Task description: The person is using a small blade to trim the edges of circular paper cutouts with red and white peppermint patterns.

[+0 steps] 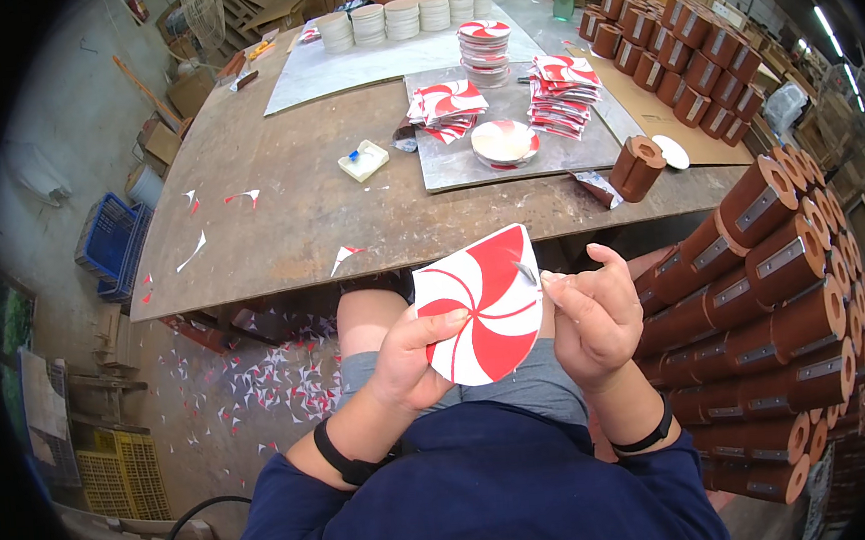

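Observation:
Over my lap, my left hand (406,357) grips a round piece with a red and white swirl print (498,351), thumb on its face near the centre. Its lower edge is rounded, while pointed corners stick out at the top. At its upper right edge my right hand (596,314) is closed in a pinch on a small metal blade (525,272), whose tip lies against the print. Most of the blade's grip is hidden by the fingers.
On the table (246,183) stand stacks of swirl-printed squares (449,103), a stack of printed discs (485,46), pale disc stacks (402,18) and a small white dish (363,161). Brown cylinders (784,275) are piled close on my right. Paper scraps (280,381) litter the floor at left.

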Action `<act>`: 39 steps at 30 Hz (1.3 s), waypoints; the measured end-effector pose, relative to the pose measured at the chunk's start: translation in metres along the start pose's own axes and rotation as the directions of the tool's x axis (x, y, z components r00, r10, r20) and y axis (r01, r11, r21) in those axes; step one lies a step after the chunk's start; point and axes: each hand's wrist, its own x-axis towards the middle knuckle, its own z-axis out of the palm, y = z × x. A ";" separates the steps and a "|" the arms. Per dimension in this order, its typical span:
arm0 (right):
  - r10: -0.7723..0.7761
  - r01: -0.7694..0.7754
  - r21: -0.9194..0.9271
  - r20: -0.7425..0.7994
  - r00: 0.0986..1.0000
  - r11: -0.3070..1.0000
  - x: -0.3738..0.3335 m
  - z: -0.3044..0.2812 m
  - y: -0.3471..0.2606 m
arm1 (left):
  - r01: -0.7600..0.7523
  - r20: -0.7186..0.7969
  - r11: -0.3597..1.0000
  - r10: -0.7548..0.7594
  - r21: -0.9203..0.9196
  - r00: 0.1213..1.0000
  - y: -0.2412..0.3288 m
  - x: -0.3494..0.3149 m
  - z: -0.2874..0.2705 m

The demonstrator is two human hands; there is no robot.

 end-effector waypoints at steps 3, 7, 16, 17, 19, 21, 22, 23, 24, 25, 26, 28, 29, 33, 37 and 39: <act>0.039 -0.041 0.038 0.038 0.998 0.998 0.000 -0.002 0.001 | 0.026 0.061 0.998 -0.029 0.048 0.998 0.003 -0.001 0.000; 0.044 -0.047 0.095 0.034 0.998 0.994 -0.001 -0.001 0.003 | 0.027 0.034 0.988 -0.032 0.153 0.999 0.006 -0.001 0.000; 0.101 -0.112 0.214 0.064 0.993 0.970 -0.003 -0.002 0.003 | 0.056 0.099 0.964 -0.084 0.259 0.992 0.012 0.000 -0.006; 0.107 -0.119 0.225 0.061 0.992 0.967 -0.003 -0.002 0.003 | 0.067 0.105 0.963 -0.097 0.259 0.990 0.012 0.000 -0.007; 0.112 -0.124 0.227 0.065 0.992 0.966 -0.004 -0.002 0.003 | 0.078 0.112 0.963 -0.110 0.259 0.988 0.013 0.000 -0.008; 0.118 -0.130 0.231 0.069 0.991 0.964 -0.004 -0.001 0.002 | 0.093 0.132 0.961 -0.131 0.261 0.983 0.014 0.000 -0.006; 0.127 -0.143 0.219 0.083 0.988 0.965 -0.004 0.000 0.001 | 0.093 0.131 0.961 -0.130 0.260 0.983 0.013 -0.001 -0.007; 0.137 -0.155 0.207 0.097 0.986 0.966 -0.004 0.001 0.001 | 0.102 0.136 0.958 -0.142 0.268 0.980 0.011 -0.001 -0.008; 0.138 -0.156 0.208 0.099 0.986 0.966 -0.004 0.001 0.001 | 0.110 0.141 0.955 -0.154 0.276 0.978 0.010 -0.001 -0.008; 0.148 -0.167 0.211 0.103 0.984 0.963 -0.006 0.003 0.002 | 0.110 0.140 0.955 -0.153 0.275 0.978 0.009 0.000 -0.008; 0.159 -0.179 0.214 0.108 0.981 0.960 -0.007 0.005 0.003 | 0.098 0.153 0.957 -0.144 0.272 0.978 0.008 0.000 -0.008; 0.193 -0.212 0.224 0.107 0.975 0.951 -0.010 0.007 0.004 | 0.119 0.151 0.960 -0.160 0.253 0.976 0.007 0.003 -0.010; 0.224 -0.242 0.235 0.104 0.969 0.941 -0.012 0.008 0.005 | 0.121 0.148 0.961 -0.161 0.250 0.976 0.008 0.004 -0.012; 0.295 -0.325 0.277 0.144 0.945 0.904 -0.020 0.011 0.005 | 0.183 0.166 0.969 -0.210 0.164 0.963 0.013 0.006 -0.029; 0.363 -0.385 0.302 0.131 0.923 0.872 -0.029 0.018 0.003 | 0.203 0.189 0.943 -0.258 0.265 0.948 0.018 0.005 -0.036; 0.403 -0.423 0.316 0.129 0.906 0.850 -0.033 0.020 0.004 | 0.175 0.159 0.925 -0.239 0.338 0.958 0.018 0.004 -0.029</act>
